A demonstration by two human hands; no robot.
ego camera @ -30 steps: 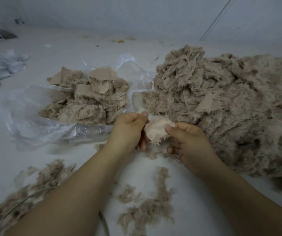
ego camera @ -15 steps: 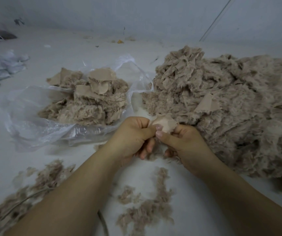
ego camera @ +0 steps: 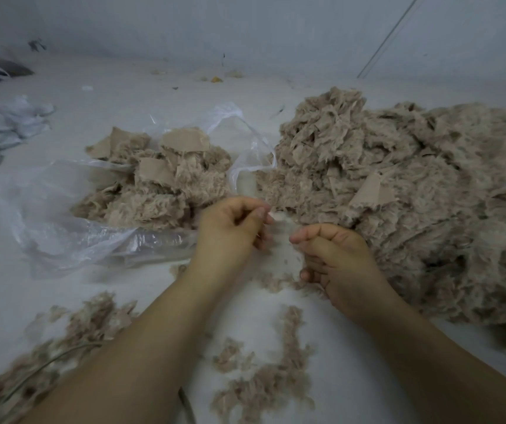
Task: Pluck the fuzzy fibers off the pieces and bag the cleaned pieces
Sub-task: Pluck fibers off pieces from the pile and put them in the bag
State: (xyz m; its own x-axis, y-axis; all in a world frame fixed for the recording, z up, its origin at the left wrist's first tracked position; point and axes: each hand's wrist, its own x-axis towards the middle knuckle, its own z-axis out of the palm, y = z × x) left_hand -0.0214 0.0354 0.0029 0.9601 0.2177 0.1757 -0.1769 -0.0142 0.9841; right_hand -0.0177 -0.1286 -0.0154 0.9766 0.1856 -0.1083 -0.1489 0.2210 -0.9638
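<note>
Since half a second ago the two hands are parting: they were pressed together round a pale piece of fabric, and now a gap is showing between them, with the piece no longer plain to see.

Going left to right, loose fluff (ego camera: 71,341) is lying along the near left of the white surface (ego camera: 123,96). Beyond it a clear plastic bag (ego camera: 62,234) is lying open, holding a heap of cleaned pieces (ego camera: 157,182). The left hand (ego camera: 230,231) is hovering just in front of the bag's mouth, its fingers curled and the thumb meeting the forefinger as if pinching something thin; whether it is a wisp of fibre or nothing at all, I cannot tell through the blur. The right hand (ego camera: 334,255) is sitting lower, fingers curled inward, its knuckles just beside the big pile of uncleaned pieces (ego camera: 398,203). The piece being worked is probably tucked in this fist, though that is hidden. More plucked fluff (ego camera: 264,384) is lying near the forearms.

Risks, as I judge them: plucked fibres are drifting close to the bag's mouth and could be landing among the cleaned pieces; a half-plucked piece could be going into the bag too soon; and a piece dropped beside the big pile could be getting lost among the uncleaned ones.
</note>
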